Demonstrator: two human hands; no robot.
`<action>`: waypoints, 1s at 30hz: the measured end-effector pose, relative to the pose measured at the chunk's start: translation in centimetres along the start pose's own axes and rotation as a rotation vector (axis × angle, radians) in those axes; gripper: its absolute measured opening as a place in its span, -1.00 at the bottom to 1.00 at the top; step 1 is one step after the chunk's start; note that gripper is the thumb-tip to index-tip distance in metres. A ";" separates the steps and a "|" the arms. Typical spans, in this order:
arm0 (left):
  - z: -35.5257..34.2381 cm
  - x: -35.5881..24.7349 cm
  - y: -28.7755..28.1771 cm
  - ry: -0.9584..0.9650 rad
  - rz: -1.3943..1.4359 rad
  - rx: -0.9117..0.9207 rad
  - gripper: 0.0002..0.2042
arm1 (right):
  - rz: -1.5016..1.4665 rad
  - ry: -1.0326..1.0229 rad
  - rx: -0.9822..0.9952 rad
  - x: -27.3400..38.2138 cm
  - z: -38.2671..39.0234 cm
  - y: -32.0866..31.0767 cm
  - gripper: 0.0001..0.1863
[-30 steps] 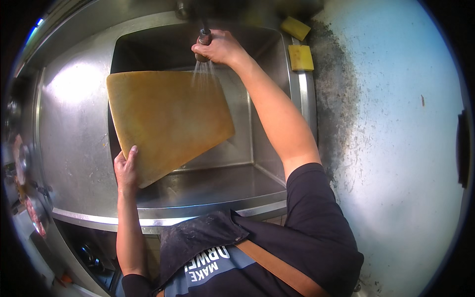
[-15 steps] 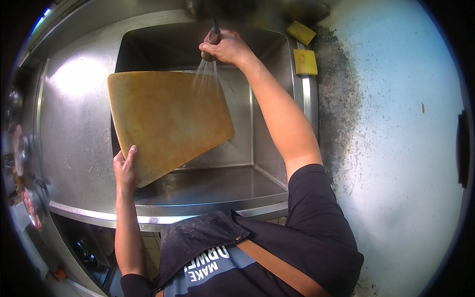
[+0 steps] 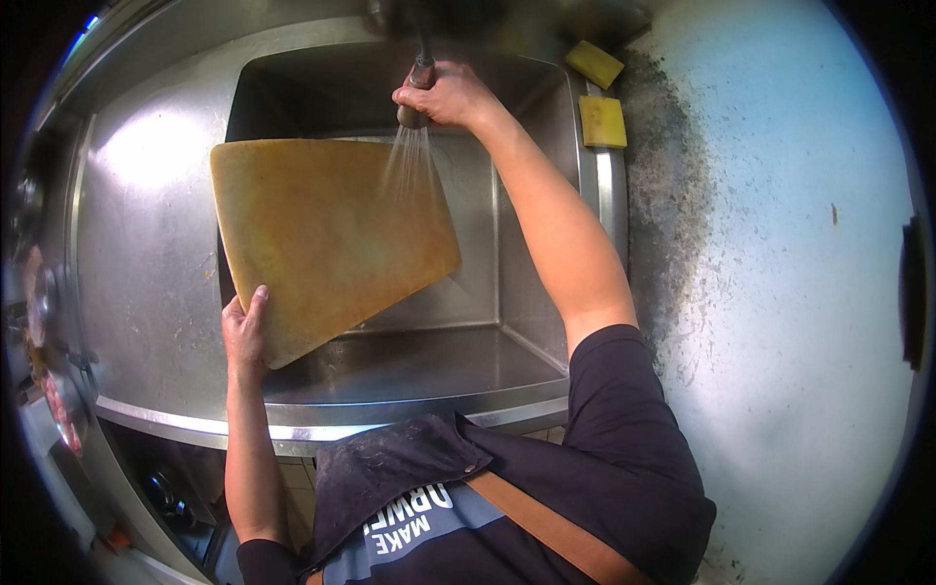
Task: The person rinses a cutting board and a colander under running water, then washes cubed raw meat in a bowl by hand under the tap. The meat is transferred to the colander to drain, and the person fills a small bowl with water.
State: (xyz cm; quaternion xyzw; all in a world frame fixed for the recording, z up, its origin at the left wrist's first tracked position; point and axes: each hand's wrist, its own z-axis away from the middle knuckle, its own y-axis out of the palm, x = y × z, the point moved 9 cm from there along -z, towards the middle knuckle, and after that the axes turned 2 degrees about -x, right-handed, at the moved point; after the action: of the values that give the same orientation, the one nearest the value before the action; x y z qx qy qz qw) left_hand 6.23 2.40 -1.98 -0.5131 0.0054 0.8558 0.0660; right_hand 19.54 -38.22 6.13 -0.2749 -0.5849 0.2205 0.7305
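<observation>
A large yellow-brown cutting board [image 3: 336, 244] is held tilted over the steel sink [image 3: 536, 263]. My left hand [image 3: 246, 327] grips its near left edge, the thumb on top and the other fingers hidden beneath. Above the board's far right corner, my right hand [image 3: 447, 96] is closed round a spray nozzle [image 3: 412, 112] on a hose. Fine jets of water run down from the nozzle onto the right part of the board. The board's surface looks wet and stained.
Two yellow sponges, one [image 3: 594, 64] behind the other [image 3: 603, 122], lie at the sink's far right corner. A steel drainboard [image 3: 146, 253] adjoins the sink on the left. To the right stands a pale wall [image 3: 790, 263] with dark blotches. A dish of reddish food [image 3: 66, 409] shows at the far left.
The spray nozzle has tipped slightly, and its jets land a little further right. Both hands and the board stay almost where they were.
</observation>
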 end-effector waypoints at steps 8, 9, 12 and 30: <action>0.2 -0.3 0.3 -0.006 0.007 0.004 -0.72 | 0.016 -0.028 -0.005 -1.0 -0.6 -0.3 -0.58; 0.2 -0.3 0.2 -0.007 0.009 0.006 -0.72 | 0.005 -0.027 0.005 -1.0 -0.6 -0.2 -0.58; 0.2 -0.2 0.2 -0.016 0.010 0.001 -0.72 | -0.013 0.017 0.001 -1.3 -0.2 -0.4 -0.58; 0.0 0.1 0.0 -0.025 0.020 0.004 -0.72 | 0.126 0.024 0.000 -1.9 -0.2 -1.5 -0.59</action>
State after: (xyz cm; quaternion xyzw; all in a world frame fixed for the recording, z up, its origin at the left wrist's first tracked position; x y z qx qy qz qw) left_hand 6.22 2.46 -2.11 -0.5022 0.0113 0.8627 0.0585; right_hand 19.31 -40.64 5.66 -0.3139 -0.5577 0.2628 0.7221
